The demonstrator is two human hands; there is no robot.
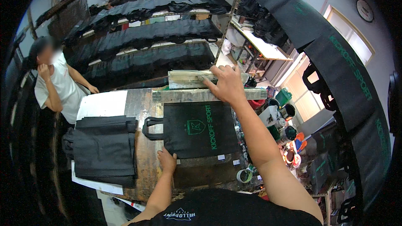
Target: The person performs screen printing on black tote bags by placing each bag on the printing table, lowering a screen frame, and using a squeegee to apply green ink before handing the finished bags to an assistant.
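Black green-printed fabric tote [198, 131] lying flat on the stained brown table [143, 100], right hand [229, 84] gripping a long pale bar [186, 79] beyond it; left hand [168, 161] by its near-left corner, can't tell if pinching from here.

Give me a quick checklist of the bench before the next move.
1. Black bag flat: ok, handles toward the left.
2. Bag free of hands: not ok, left hand is at its near left corner.
3. Right hand on the long pale bar: ok.
4. Bag stack apart from the black bag: ok.
5. Green print dry: cannot tell.
6. Co-worker away from the bag: ok, at the left.
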